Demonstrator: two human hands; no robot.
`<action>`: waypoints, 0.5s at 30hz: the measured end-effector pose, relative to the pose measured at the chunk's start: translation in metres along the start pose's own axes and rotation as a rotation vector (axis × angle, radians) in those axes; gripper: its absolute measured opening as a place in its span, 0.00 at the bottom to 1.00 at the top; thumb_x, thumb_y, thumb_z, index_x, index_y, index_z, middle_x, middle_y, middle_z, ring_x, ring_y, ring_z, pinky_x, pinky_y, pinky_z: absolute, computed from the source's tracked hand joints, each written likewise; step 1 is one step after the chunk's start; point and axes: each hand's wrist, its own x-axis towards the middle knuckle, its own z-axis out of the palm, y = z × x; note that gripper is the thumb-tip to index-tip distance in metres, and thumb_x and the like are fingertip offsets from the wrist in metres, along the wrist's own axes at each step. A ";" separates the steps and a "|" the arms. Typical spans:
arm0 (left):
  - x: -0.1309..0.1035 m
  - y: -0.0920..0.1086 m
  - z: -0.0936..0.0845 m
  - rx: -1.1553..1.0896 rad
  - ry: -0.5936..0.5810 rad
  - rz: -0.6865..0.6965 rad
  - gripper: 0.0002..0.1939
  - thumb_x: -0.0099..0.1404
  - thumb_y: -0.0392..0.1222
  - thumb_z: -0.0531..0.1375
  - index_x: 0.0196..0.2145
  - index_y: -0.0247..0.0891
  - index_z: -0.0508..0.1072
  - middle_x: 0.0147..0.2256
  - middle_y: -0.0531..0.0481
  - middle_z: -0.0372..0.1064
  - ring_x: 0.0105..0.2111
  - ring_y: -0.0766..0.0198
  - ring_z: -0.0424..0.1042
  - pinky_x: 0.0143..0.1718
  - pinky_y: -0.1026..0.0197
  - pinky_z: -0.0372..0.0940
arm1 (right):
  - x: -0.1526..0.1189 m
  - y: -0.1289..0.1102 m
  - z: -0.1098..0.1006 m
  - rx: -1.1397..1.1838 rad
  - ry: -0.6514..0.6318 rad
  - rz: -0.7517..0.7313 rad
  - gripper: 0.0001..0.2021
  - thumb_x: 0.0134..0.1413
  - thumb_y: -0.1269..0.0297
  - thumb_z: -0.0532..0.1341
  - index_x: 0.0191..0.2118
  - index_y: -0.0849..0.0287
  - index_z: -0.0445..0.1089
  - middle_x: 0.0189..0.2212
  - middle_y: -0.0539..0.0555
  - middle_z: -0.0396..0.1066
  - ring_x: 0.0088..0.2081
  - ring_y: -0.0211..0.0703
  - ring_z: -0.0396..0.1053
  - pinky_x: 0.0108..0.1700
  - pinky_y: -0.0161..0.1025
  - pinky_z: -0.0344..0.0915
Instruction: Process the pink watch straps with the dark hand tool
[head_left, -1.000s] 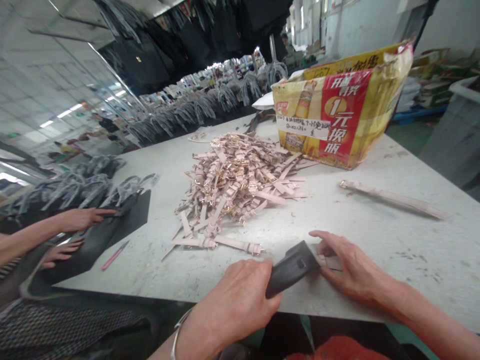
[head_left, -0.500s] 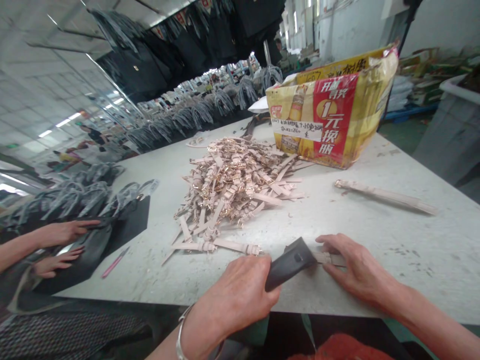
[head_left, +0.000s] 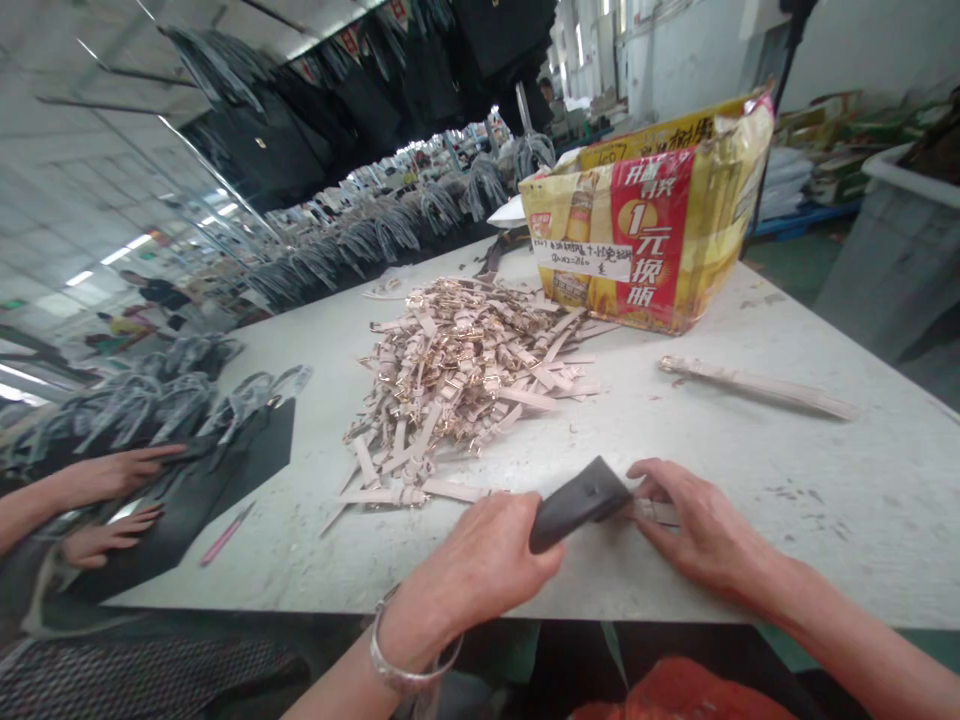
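My left hand (head_left: 501, 548), with a silver bangle at the wrist, is closed around a flat black piece (head_left: 581, 500) that points up and to the right. At the black piece's far end, my right hand (head_left: 694, 520) curls its fingers around a short pale strap (head_left: 658, 512) lying low over the table. Part of that strap is hidden by the fingers and the black piece. Beyond my left hand lies a large pile of pale straps with gold-coloured buckles (head_left: 457, 370). A bundle of similar straps (head_left: 757, 385) rests to the right.
A yellow and red carton (head_left: 652, 230) stands behind the pile on the white table (head_left: 750, 480). At the left, another person's hands (head_left: 112, 530) work on black material (head_left: 255, 450), beside a pink tool (head_left: 226, 535). A grey bin (head_left: 892, 250) stands beyond the right edge.
The whole view has shifted slightly. My right fingers have drawn in closer to the black piece and cover more of the pale strap. My left hand still grips the black piece.
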 end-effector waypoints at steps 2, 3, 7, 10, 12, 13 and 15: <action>-0.002 -0.009 -0.001 -0.030 0.001 -0.062 0.13 0.61 0.51 0.54 0.35 0.40 0.71 0.33 0.47 0.72 0.33 0.57 0.71 0.30 0.61 0.59 | 0.000 -0.001 -0.001 -0.007 0.008 0.000 0.18 0.49 0.72 0.57 0.48 0.57 0.60 0.34 0.53 0.69 0.36 0.45 0.69 0.40 0.43 0.66; -0.005 -0.012 -0.002 -0.035 -0.002 -0.079 0.14 0.61 0.52 0.54 0.35 0.40 0.71 0.33 0.47 0.72 0.33 0.57 0.71 0.30 0.61 0.59 | 0.001 -0.001 -0.001 -0.009 0.010 0.001 0.19 0.47 0.73 0.57 0.48 0.57 0.60 0.34 0.53 0.69 0.36 0.45 0.69 0.40 0.42 0.66; -0.016 -0.012 -0.004 -0.023 -0.045 -0.053 0.13 0.62 0.50 0.54 0.37 0.40 0.71 0.35 0.46 0.72 0.37 0.55 0.71 0.37 0.59 0.61 | 0.001 -0.002 -0.001 -0.008 0.016 0.006 0.18 0.46 0.73 0.57 0.46 0.57 0.62 0.34 0.53 0.70 0.36 0.44 0.69 0.39 0.41 0.66; -0.017 0.000 -0.001 0.013 -0.056 -0.021 0.13 0.62 0.50 0.53 0.38 0.40 0.71 0.35 0.45 0.72 0.37 0.53 0.71 0.37 0.57 0.61 | 0.001 -0.003 -0.001 -0.004 0.018 0.009 0.16 0.47 0.72 0.57 0.44 0.57 0.63 0.34 0.53 0.70 0.36 0.44 0.69 0.38 0.41 0.66; -0.012 0.008 0.002 0.031 -0.034 0.008 0.13 0.63 0.49 0.52 0.36 0.40 0.71 0.34 0.45 0.72 0.36 0.52 0.72 0.36 0.57 0.61 | 0.001 -0.004 -0.002 -0.005 0.006 0.015 0.13 0.48 0.72 0.57 0.42 0.57 0.63 0.34 0.53 0.69 0.36 0.44 0.68 0.38 0.41 0.66; -0.009 0.010 0.003 0.031 -0.023 0.021 0.12 0.63 0.49 0.52 0.36 0.40 0.71 0.33 0.45 0.72 0.35 0.53 0.72 0.35 0.57 0.61 | 0.001 -0.004 -0.002 -0.009 -0.001 0.021 0.11 0.49 0.71 0.57 0.41 0.57 0.64 0.34 0.53 0.69 0.36 0.44 0.68 0.38 0.41 0.66; -0.003 0.011 0.005 0.018 0.004 0.017 0.12 0.62 0.49 0.52 0.35 0.40 0.71 0.33 0.45 0.72 0.34 0.54 0.72 0.35 0.57 0.61 | 0.002 -0.005 -0.003 -0.022 -0.015 0.031 0.10 0.50 0.71 0.57 0.41 0.57 0.64 0.34 0.53 0.68 0.36 0.45 0.68 0.38 0.41 0.65</action>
